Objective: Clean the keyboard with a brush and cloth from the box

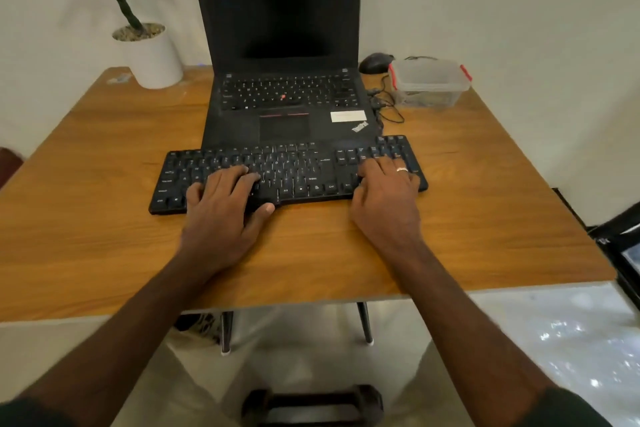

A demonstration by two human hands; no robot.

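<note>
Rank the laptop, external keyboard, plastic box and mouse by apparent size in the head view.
1. laptop, largest with its screen up
2. external keyboard
3. plastic box
4. mouse, smallest; it sits farthest back, so distance shrinks it further

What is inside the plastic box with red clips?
Through the plastic box, closed by a lid, something dark lies on the bottom; it is too blurred to identify. No brush or cloth is clearly visible.
</note>
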